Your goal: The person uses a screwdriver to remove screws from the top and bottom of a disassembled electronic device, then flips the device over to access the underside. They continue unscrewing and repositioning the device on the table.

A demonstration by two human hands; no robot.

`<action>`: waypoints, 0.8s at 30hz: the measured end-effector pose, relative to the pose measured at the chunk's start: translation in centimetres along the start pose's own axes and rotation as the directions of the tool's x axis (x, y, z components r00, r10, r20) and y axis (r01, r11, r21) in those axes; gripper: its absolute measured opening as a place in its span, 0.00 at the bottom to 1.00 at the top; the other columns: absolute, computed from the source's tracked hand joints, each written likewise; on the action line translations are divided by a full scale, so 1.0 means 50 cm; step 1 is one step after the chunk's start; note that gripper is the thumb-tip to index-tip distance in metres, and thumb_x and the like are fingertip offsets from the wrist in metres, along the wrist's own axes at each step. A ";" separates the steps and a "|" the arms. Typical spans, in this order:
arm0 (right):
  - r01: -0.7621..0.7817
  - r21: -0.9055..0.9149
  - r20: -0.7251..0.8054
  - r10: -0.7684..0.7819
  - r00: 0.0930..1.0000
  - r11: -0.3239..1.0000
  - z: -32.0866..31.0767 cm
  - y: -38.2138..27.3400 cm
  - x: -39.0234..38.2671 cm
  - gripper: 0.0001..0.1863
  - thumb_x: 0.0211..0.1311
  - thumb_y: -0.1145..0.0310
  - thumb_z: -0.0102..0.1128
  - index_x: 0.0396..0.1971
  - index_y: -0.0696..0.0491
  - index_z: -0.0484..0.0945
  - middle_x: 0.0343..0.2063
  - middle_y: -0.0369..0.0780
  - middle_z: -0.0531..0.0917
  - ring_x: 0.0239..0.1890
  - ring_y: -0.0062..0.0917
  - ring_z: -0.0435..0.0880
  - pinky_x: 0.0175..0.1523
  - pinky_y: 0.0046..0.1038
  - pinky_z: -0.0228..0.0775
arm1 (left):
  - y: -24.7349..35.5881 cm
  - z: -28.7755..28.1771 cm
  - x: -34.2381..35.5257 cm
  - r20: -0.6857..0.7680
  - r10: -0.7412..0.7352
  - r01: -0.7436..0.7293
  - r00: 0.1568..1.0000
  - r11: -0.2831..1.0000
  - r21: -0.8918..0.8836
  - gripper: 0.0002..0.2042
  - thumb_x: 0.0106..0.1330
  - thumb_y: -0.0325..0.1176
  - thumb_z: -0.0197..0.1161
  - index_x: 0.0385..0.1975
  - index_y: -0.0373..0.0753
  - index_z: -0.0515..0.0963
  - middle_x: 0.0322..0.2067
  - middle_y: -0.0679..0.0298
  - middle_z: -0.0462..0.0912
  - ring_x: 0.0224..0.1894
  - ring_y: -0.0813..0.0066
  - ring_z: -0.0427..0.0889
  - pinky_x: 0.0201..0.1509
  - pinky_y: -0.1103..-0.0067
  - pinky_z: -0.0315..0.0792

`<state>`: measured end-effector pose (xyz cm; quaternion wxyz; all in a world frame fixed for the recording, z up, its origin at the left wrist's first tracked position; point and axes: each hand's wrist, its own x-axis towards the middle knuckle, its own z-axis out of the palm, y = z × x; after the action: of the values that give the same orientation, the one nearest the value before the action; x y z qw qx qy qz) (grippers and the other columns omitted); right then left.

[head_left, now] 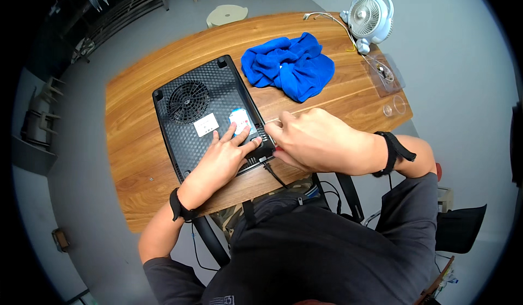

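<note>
A black appliance that looks like an induction cooker (180,141) lies underside up on the wooden table, showing its round vent grille (188,102), a white label (206,124) and a blue-and-white sticker (238,118). My left hand (226,155) presses on its near right part with fingers spread, partly over the sticker. At the right edge of the appliance, my right hand (310,139) is closed around a small red item (278,148), mostly hidden by the fingers; its kind does not show. A black power cord (275,175) runs from the near right corner.
A crumpled blue cloth (289,65) lies beyond my right hand. At the far right stand a white fan (370,15) and its cable, with a clear plastic tray (384,76) and a clear round lid (399,104) nearer. A stool (227,14) is past the table's far edge.
</note>
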<state>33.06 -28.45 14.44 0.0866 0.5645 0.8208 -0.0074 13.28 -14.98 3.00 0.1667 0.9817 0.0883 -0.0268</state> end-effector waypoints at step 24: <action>0.015 0.117 -0.018 -0.013 1.000 0.993 -0.004 0.003 0.001 0.13 0.67 0.62 0.63 0.34 0.59 0.78 0.27 0.45 0.82 0.27 0.36 0.88 0.30 0.34 0.80 | -0.001 0.002 0.002 -0.022 0.005 -0.006 1.000 1.000 -0.025 0.28 0.64 0.31 0.71 0.67 0.50 0.75 0.69 0.51 0.72 0.73 0.40 0.67 0.67 0.37 0.68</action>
<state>33.15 -28.31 14.62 0.0462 0.5630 0.8236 -0.0511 13.35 -14.98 2.88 0.1783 0.9800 0.0877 -0.0143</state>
